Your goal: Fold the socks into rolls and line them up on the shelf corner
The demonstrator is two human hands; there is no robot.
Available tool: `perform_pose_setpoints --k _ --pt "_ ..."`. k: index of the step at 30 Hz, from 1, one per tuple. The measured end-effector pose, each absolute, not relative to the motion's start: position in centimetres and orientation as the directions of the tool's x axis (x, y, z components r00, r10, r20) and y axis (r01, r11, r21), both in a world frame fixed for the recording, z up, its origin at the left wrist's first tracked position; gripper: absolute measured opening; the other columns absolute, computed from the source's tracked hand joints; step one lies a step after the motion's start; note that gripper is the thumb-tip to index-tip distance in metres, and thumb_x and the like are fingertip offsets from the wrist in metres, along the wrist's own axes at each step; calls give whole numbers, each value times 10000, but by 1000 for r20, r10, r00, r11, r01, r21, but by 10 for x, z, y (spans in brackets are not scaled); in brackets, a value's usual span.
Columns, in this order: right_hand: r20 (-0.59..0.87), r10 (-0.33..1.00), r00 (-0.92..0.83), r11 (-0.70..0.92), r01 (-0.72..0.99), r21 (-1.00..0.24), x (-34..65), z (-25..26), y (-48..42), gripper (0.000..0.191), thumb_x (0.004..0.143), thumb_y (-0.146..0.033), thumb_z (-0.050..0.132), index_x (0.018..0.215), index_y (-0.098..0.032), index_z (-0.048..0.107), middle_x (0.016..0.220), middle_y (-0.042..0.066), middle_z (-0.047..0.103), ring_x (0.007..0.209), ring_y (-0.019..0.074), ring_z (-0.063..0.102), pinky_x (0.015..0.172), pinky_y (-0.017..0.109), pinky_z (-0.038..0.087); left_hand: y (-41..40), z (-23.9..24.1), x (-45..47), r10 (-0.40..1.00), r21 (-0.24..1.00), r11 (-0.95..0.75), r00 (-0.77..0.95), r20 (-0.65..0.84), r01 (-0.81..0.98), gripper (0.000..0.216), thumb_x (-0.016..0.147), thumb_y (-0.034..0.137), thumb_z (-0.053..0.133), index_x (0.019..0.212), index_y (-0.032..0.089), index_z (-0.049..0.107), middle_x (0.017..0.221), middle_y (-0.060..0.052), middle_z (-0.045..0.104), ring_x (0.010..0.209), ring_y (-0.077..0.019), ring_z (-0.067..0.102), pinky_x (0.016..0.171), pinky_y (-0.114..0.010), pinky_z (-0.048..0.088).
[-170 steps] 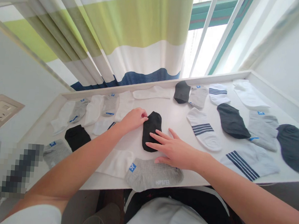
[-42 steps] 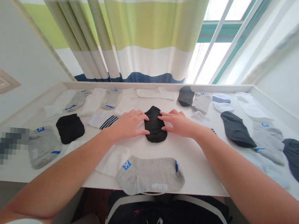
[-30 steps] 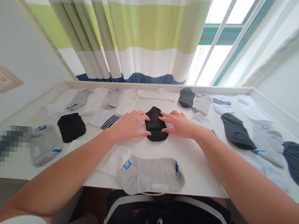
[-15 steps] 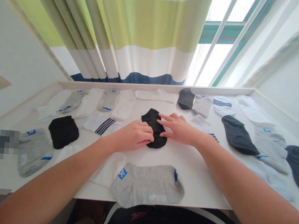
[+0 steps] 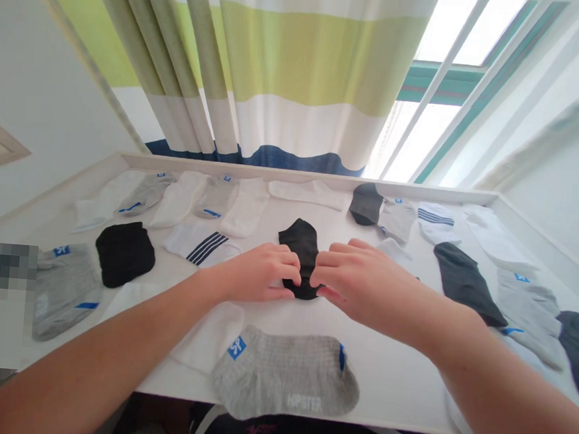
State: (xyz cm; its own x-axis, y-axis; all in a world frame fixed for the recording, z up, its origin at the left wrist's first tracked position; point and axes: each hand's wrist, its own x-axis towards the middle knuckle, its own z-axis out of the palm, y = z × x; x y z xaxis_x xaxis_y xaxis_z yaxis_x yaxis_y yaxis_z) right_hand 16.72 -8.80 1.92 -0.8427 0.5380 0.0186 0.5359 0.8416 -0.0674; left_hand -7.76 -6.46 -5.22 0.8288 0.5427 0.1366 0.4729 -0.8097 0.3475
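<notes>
Far left: gray sock [image 5: 65, 296] with blue patches, flat on the white table [image 5: 391, 382]. Beside it, the left black sock [image 5: 125, 255], squarish in outline. Next, a striped sock [image 5: 206, 245], its right end close to the left hand; nearer the person, a white sock [image 5: 209, 344], partly covered by the left forearm.

Left hand [image 5: 265, 273]: fingers curled, thumb just below them, tips on the left side of the middle black sock [image 5: 302, 238]. Gap between thumb and fingers small; cannot tell whether cloth is pinched.

Middle black sock: lies on the table between both hands, rounded end toward the person. The gray lettered sock [image 5: 290, 371] sits apart from it, at the table's near edge.

Right hand [image 5: 364, 283]: knuckles bent, fingertips gathered at the sock's right side, thumb low by the rounded end. Nearly closed; any pinch is hidden.

Farther right: small white sock [image 5: 396, 251], partly hidden by the right hand, then a dark gray sock [image 5: 467, 283].

Handling notes (judgement): left fingertips should anchor their side lightly while the right ones ease the opposite edge outward. Equal, gentle tension probably suits thin, stretchy knit; a hard tug could twist it. Low wrists keep cloth against the table; forearms best stay off neighboring socks.
</notes>
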Motion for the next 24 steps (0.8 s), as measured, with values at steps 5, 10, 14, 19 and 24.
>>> perform_pose_setpoints --k 5,10,14,19,24 --pt "11 469 -883 883 469 -35 172 -23 -82 123 955 -142 650 904 -197 747 883 38 726 866 205 606 753 361 332 -64 -53 -79 542 347 -812 827 150 470 115 914 260 759 1016 208 746 1101 -51 721 1043 -218 643 975 -360 462" --pt "114 485 -867 874 478 -86 179 -46 -81 128 987 -191 635 983 -207 762 963 40 744 875 197 610 778 375 345 -64 -53 -79 542 347 -813 826 156 468 141 899 270 781 1019 207 743 1090 -47 722 1040 -215 648 979 -356 465" --pt "155 538 -828 842 520 -145 181 -54 -80 111 966 -178 657 1010 -207 754 988 37 740 863 193 607 777 373 335 -65 -51 -78 544 327 -815 826 148 478 191 888 307 796 1036 204 733 1110 -52 722 1058 -225 646 980 -368 464" --pt "116 622 -775 780 599 -183 173 -55 -81 118 964 -170 628 934 -195 740 925 42 717 878 209 588 789 383 321 -71 -49 -73 552 233 -826 819 154 513 218 884 314 793 1046 197 703 1083 -52 731 1040 -238 654 936 -374 466" --pt "-38 761 -648 606 730 -316 164 -49 -85 86 928 -158 642 923 -202 716 927 32 709 922 220 582 843 394 331 -79 -47 -65 537 113 -843 818 204 525 325 863 381 812 1095 202 672 1017 -33 729 962 -228 659 856 -369 455"
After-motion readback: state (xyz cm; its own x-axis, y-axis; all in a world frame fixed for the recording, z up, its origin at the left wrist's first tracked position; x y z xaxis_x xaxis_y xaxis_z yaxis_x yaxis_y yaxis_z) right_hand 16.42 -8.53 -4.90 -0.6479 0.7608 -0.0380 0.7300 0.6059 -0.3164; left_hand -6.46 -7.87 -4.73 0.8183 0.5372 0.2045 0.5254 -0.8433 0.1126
